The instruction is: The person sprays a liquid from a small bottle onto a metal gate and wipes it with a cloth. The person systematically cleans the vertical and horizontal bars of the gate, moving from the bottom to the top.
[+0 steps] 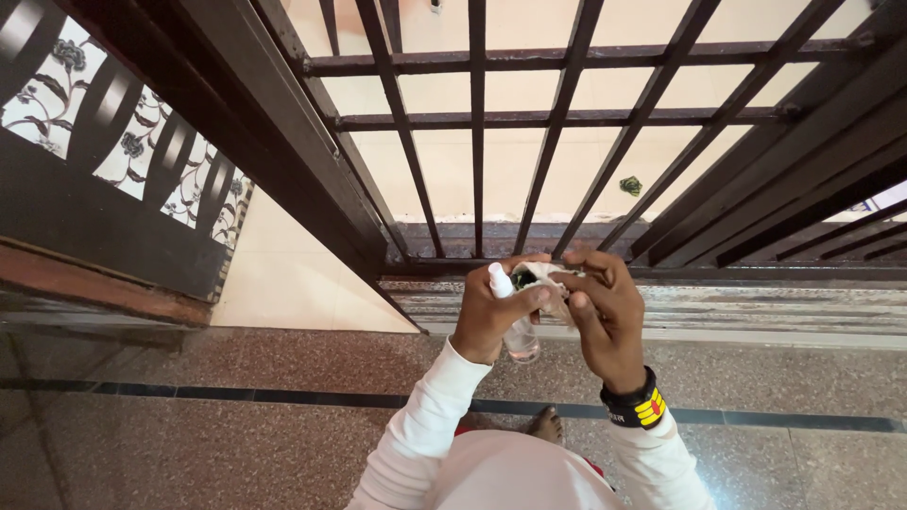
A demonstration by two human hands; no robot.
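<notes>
The left hand point(487, 316) is clenched around a small clear spray bottle point(515, 326), its fingers wrapped across the middle of the body. The bottle stands nearly upright, its white nozzle point(497, 278) sticking up above the hand and its base hanging just below the palm. The right hand point(605, 321) grasps a crumpled whitish cloth point(546, 277), pinched between thumb and fingers; the cloth sits between the two hands, just beside the nozzle and touching the left fingertips. Something dark green shows in the folds of the cloth, but I cannot tell what it is.

Both hands are raised together in front of the chest, above a speckled reddish floor point(236, 378) crossed by a dark stripe point(283, 395). The right wrist wears a black band point(635, 406) with a yellow and red patch. Both arms are in white sleeves point(425, 416). A bare foot point(546, 425) shows below the hands.

Just beyond the hands stands a dark metal grille point(477, 118) of upright bars and cross rails, set on a worn sill point(718, 307). Through the bars lies a pale tiled floor with a small green scrap point(630, 185) on it. At the left is a dark door point(104, 179) with a floral panel.
</notes>
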